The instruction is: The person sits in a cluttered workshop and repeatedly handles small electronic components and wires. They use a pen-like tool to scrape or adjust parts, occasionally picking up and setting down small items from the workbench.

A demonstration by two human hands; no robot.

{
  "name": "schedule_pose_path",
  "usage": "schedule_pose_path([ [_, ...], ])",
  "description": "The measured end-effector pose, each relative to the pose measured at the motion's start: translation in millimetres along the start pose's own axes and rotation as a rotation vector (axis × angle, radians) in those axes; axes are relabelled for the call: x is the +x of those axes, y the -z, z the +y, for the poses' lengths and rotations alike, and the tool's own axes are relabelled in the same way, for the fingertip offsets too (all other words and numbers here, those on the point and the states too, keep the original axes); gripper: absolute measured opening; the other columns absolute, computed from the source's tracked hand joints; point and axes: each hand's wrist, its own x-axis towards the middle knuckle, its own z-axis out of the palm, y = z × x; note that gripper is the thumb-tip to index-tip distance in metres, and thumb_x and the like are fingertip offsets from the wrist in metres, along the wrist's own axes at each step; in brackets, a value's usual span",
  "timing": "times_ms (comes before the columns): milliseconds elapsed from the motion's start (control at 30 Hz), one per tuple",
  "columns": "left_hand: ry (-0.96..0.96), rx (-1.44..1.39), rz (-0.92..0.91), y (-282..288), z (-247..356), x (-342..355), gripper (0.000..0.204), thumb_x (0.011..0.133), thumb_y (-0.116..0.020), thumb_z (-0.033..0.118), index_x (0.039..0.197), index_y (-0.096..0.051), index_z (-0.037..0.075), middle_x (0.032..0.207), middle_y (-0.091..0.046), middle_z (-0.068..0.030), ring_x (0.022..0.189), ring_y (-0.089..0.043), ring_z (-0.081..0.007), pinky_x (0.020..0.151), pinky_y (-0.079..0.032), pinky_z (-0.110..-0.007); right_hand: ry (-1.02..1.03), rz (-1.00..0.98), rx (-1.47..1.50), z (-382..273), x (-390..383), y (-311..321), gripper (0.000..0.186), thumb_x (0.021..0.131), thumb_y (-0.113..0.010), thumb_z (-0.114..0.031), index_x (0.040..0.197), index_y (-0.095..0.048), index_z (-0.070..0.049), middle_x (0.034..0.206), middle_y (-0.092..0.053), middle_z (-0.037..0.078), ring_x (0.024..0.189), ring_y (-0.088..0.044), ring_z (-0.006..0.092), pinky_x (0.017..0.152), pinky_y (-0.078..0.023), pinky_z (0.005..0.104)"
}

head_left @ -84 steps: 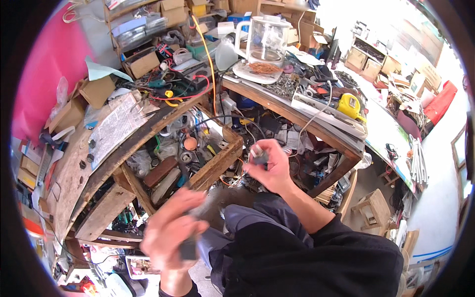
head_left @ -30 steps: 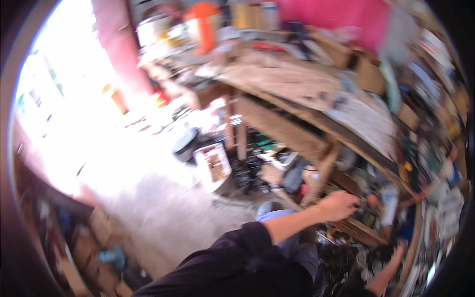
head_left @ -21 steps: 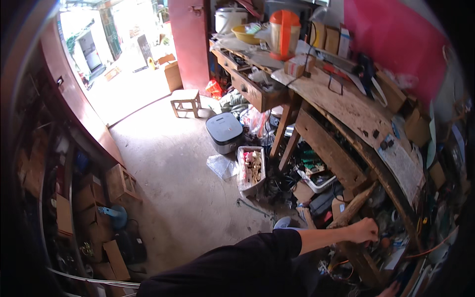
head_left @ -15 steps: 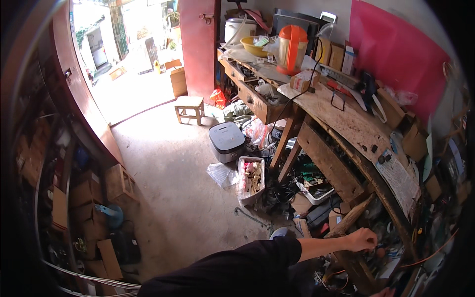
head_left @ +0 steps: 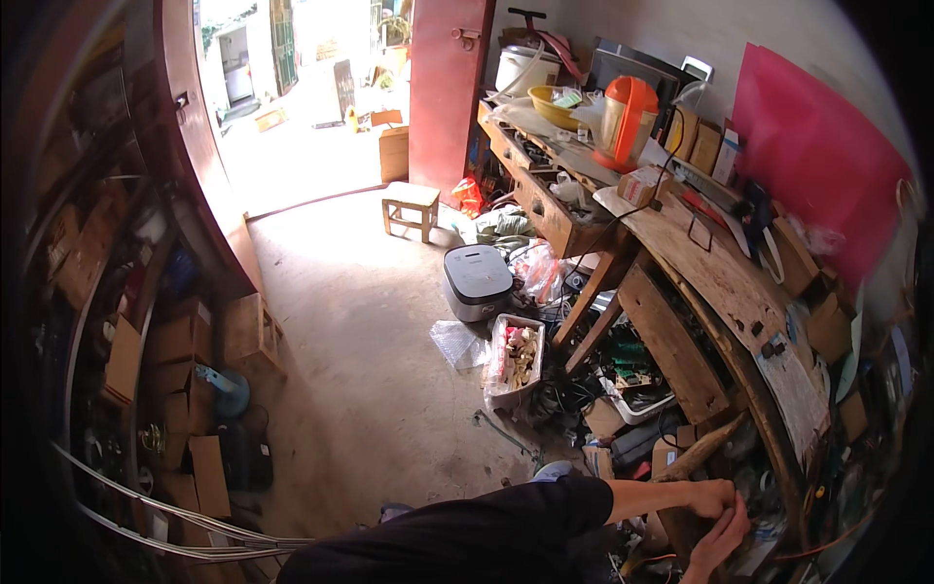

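Over the cluttered lower right, beside the workbench, my two hands meet at the fingertips. My left hand [head_left: 712, 498] reaches across from a black sleeve, its fingers curled closed. My right hand [head_left: 722, 537] comes up from the lower edge, with its fingers drawn together against the left one. Whatever sits between the fingertips is too small or hidden to make out. A rough wooden beam [head_left: 702, 448] lies just above the hands. Around them are loose parts and an orange cable [head_left: 827, 551].
A wooden workbench [head_left: 715, 255] carries an orange-lidded jug [head_left: 626, 122] and a yellow basin [head_left: 555, 107]. On the floor stand a grey rice cooker [head_left: 477, 277], a bin of scraps [head_left: 511, 394] and a wooden stool [head_left: 411, 198]. Cardboard boxes [head_left: 180, 336] line the left.
My right hand has come up from the lower edge to meet my left hand. The view has shifted, so the room sits further right and lower.
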Motion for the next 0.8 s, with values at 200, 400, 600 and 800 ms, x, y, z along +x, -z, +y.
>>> schedule_pose_path([
  [200,0.000,0.127,0.082,7,3,-5,0.022,0.077,-0.067,0.020,0.081,-0.075,0.000,0.075,-0.070,-0.0189,0.071,-0.071,-0.0302,0.068,-0.056,-0.043,-0.307,-0.031,0.272,10,5,5,0.036,0.109,-0.047,-0.029,0.112,-0.072,-0.002,0.103,-0.073,0.017,0.095,-0.070,0.0321,0.083,-0.053,0.0391],
  [400,0.290,-0.152,-0.047,34,29,-15,0.030,0.096,-0.071,0.027,0.084,-0.076,0.000,0.071,-0.073,-0.0072,0.067,-0.069,-0.0109,0.061,-0.052,-0.027,-0.355,-0.113,0.348,29,14,4,0.016,0.100,-0.062,-0.014,0.106,-0.070,-0.002,0.085,-0.070,0.018,0.078,-0.070,0.0300,0.068,-0.052,0.0363],
  [600,0.283,-0.137,-0.089,28,31,-15,0.022,0.097,-0.070,0.018,0.091,-0.074,-0.003,0.080,-0.075,-0.0086,0.075,-0.070,-0.0117,0.069,-0.053,-0.026,-0.429,-0.219,0.279,26,7,10,0.017,0.093,-0.068,-0.021,0.103,-0.072,-0.007,0.089,-0.072,0.016,0.081,-0.071,0.0339,0.069,-0.054,0.0414],
  [800,0.273,-0.195,-0.089,21,39,-18,0.018,0.098,-0.067,0.010,0.109,-0.071,-0.004,0.087,-0.074,-0.0080,0.081,-0.069,-0.0105,0.072,-0.052,-0.025,-0.357,-0.228,0.073,16,6,12,0.013,0.090,-0.065,-0.020,0.097,-0.071,-0.010,0.092,-0.072,0.013,0.086,-0.069,0.0379,0.073,-0.055,0.0485],
])
